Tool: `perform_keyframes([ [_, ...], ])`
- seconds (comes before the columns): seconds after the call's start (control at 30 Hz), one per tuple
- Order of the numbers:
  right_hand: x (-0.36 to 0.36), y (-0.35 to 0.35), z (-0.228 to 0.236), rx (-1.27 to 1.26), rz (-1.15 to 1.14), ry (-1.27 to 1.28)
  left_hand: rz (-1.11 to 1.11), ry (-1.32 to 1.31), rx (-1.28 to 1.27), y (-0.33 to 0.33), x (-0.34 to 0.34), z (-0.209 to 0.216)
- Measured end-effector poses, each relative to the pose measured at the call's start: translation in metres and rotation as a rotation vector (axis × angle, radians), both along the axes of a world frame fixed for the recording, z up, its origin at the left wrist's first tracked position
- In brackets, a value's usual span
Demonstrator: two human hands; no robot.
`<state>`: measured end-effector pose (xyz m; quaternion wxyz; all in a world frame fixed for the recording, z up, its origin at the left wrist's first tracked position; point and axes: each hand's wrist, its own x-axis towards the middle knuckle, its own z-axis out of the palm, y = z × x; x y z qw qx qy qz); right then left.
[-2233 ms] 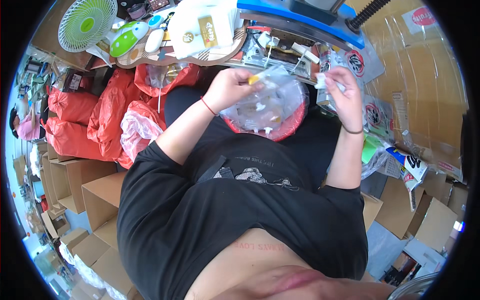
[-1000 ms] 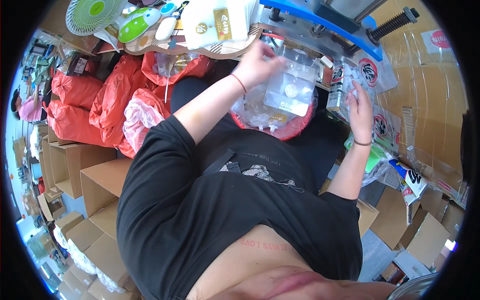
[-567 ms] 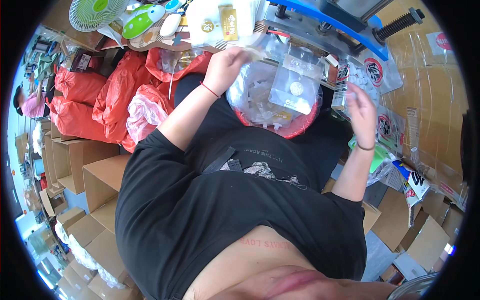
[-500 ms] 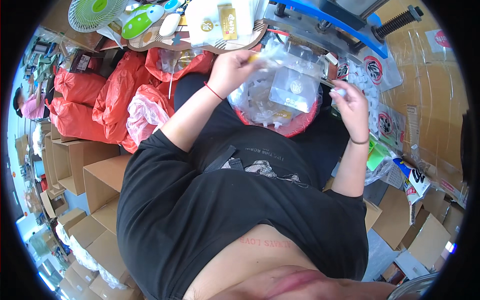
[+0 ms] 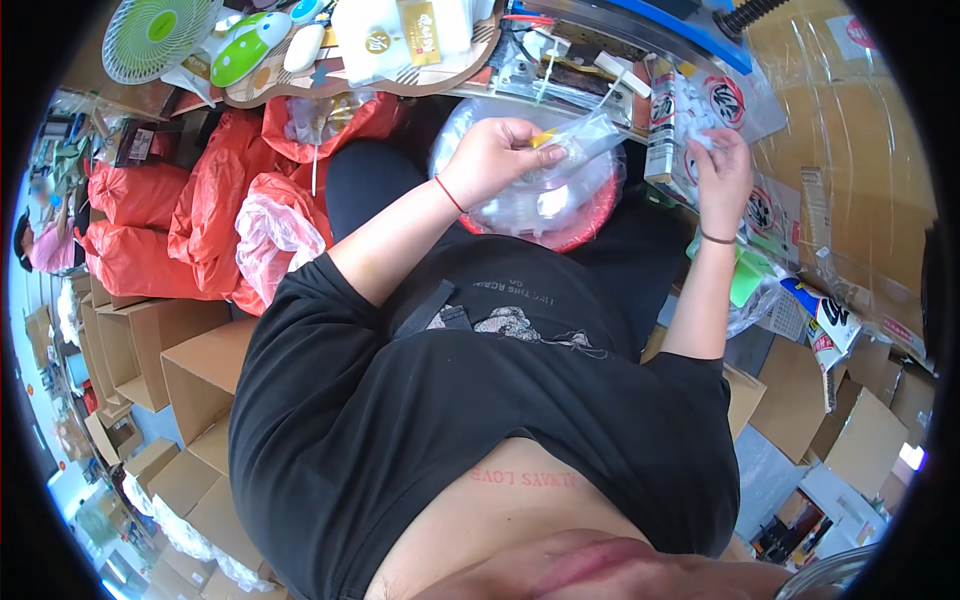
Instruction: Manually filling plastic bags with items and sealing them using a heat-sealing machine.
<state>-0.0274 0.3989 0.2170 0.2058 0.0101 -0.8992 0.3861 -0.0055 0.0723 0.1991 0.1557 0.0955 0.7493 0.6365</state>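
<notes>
My left hand pinches a clear plastic pouch with a bit of yellow by the fingers. The pouch is held out to the right, above a red basin lined with clear plastic film. My right hand is raised at the right, beside a group of small white pieces next to the cardboard. Its thumb and fingers are drawn together; what they hold, if anything, I cannot make out. Shiny clear plastic fills the basin between my legs, its separate items hard to tell apart.
Ahead is a metal machine bed with a blue frame bar. A patterned board carries pouches, a white mouse and a green-white fan. Red bags and open cartons crowd the left; cardboard stands right.
My right hand has moved away from me toward the small white pieces. The pouch in my left hand, blurred before, is now clearer. A printed clear sheet over the basin no longer shows there.
</notes>
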Motion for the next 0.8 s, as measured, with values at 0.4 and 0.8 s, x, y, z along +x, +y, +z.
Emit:
perform_keyframes([
  [0.4,0.004,-0.054,0.036,-0.373,0.648,-0.193,-0.154,-0.347,0.302,0.028,0.017,-0.003],
  [0.8,0.019,0.016,0.032,0.605,0.367,-0.221,-0.011,-0.5,0.541,0.024,-0.026,0.005],
])
